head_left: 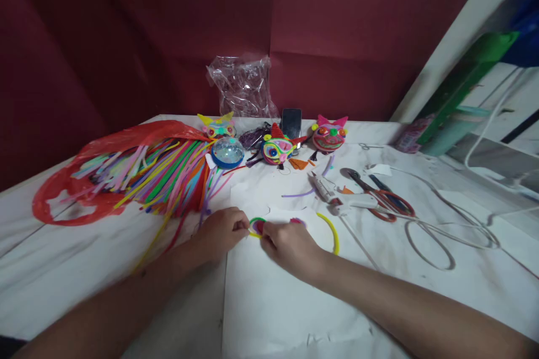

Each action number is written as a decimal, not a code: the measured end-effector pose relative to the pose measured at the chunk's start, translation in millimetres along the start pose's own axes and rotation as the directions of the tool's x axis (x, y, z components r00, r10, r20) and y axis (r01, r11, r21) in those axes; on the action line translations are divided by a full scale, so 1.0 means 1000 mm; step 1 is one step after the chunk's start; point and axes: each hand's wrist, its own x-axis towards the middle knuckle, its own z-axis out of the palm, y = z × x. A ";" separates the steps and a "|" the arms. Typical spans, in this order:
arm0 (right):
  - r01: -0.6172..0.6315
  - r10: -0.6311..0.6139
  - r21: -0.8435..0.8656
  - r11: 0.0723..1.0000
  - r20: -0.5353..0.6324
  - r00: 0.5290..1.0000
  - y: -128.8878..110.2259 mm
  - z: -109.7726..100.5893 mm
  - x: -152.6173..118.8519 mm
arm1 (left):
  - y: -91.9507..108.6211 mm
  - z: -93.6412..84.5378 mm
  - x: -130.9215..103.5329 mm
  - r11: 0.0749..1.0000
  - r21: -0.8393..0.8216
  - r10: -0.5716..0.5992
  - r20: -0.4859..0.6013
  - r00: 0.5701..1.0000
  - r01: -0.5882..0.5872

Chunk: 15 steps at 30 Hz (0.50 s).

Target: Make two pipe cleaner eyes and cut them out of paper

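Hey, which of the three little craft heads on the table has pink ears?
The rightmost craft head, right of the phone. Its ears are pink, whereas the left head has yellow ones and the middle head red.

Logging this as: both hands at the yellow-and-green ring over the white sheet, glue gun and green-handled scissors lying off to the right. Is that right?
Not quite: the head view shows the scissors with orange handles, not green. The rest stands: left hand and right hand at the ring over the white sheet, glue gun off to the right.
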 end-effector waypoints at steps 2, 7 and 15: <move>0.002 -0.002 0.015 1.000 -0.010 1.000 0.002 0.000 -0.001 | 0.002 0.002 0.000 1.000 0.019 -0.006 -0.014 1.000 0.006; 0.001 0.002 0.083 0.997 -0.033 0.999 0.017 -0.002 -0.009 | 0.005 0.004 0.001 0.999 0.039 -0.026 -0.023 0.999 0.027; 0.125 -0.123 0.051 0.991 -0.050 0.991 0.033 -0.002 -0.007 | 0.005 0.003 0.003 0.998 0.051 -0.039 -0.009 0.999 0.039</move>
